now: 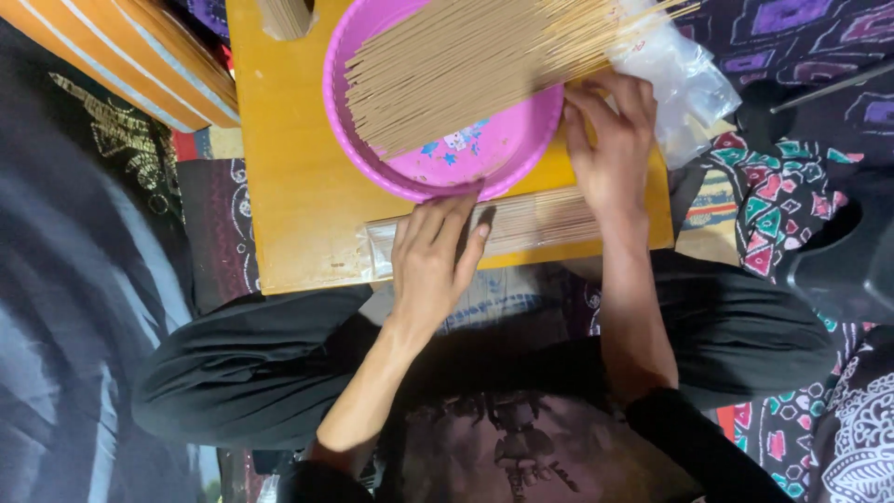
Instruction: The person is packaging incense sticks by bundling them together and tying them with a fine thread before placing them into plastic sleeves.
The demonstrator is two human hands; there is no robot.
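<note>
A: Head view, item one?
B: Yellow board (pixel 298 214) as landmark. On its far part, a pink bowl (pixel 466 154) heaped with loose thin sticks (pixel 456 65).

A: Item two?
B: Clear packet of sticks (pixel 531 224), flat along the board's near edge, just below the bowl.

A: Hands?
B: Left hand (pixel 433 261) lies flat on the packet, fingers together, pressing. Right hand (pixel 610 149) at the board's right end beside the bowl; fingers curled, grip cannot be told. Plastic bag (pixel 684 79) beyond it.
</note>
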